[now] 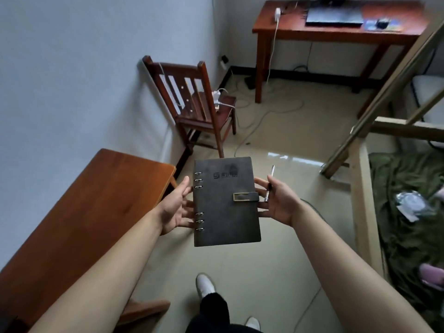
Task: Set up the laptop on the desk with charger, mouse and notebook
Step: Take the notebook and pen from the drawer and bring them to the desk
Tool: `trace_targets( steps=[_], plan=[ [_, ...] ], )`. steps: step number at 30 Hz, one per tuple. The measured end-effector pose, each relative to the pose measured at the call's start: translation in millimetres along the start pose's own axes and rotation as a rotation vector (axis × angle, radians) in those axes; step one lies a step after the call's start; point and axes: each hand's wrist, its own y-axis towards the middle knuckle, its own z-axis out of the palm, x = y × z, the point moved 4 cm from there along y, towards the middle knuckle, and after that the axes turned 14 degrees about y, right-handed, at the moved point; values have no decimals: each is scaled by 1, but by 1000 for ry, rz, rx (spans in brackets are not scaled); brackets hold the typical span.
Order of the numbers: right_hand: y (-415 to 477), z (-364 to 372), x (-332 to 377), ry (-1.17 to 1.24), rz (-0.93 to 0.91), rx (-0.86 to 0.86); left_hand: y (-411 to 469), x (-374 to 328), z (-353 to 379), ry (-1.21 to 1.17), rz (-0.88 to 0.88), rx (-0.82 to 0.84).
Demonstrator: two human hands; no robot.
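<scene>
A dark grey ring-bound notebook [225,203] with a metal clasp is held flat in front of me, over the floor. My left hand [176,207] supports its ringed left edge from below. My right hand [278,200] grips its right edge and also holds a pen [269,186] against the palm. Far ahead, a reddish wooden desk [336,32] carries a closed dark laptop [335,16], a white charger [277,13] with its cable hanging down, and a dark mouse [382,23] on a pad.
A wooden chair [194,102] with a white power strip stands by the left wall. Another wooden table [79,207] is at my left. Cables trail over the tiled floor [276,131]. A bunk bed frame [365,183] with green bedding is on the right.
</scene>
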Motion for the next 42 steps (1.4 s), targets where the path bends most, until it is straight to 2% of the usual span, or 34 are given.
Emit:
trace_targets(
  steps=[8, 16, 23, 27, 34, 42],
  plan=[
    [67, -4, 132, -21, -51, -62, 129, -120, -11, -18, 23, 132],
    [114, -9, 291, 11, -166, -135, 247, -307, 5, 147, 116, 229],
    [136, -67, 437, 123, -344, -239, 345, -460, 88, 236, 182, 331],
    [158, -122, 537, 171, -395, -213, 412, -548, 144, 236, 217, 350],
    [189, -189, 707, 225, -408, -145, 501, -683, 230, 218, 224, 326],
    [244, -218, 862, 180, -374, -121, 583, -801, 269, 197, 251, 281]
  ],
)
